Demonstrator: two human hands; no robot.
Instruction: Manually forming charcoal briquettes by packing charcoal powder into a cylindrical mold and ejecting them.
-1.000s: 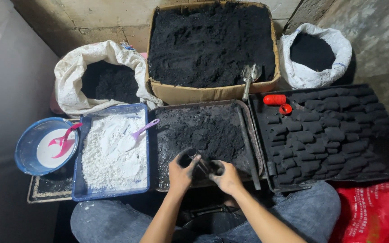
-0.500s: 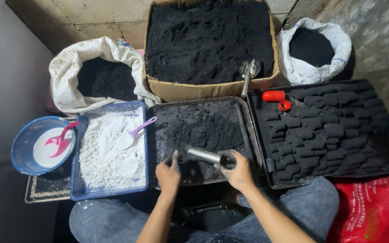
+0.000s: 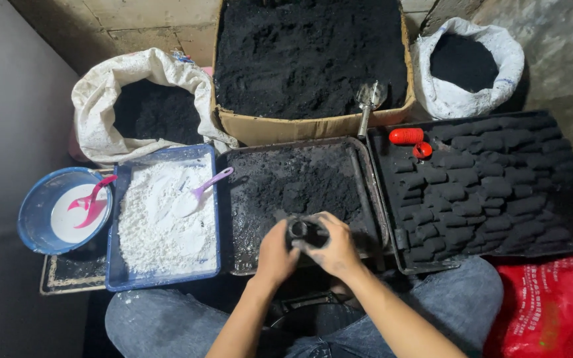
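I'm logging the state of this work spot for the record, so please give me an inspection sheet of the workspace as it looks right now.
Surface: dark metal tray holding loose black powder, at the person's knees.
Job's things: small metal tube, held between both hands over the tray.
Clutter: blue tray of white powder with purple spoon; blue bowl with pink spoon; black tray of pressed dark blocks; red cylinder.
Grippers: left hand and right hand both grip the tube.
Cables: nothing seen.
Surroundings: cardboard box of black powder with metal scoop; two white sacks; red bag.
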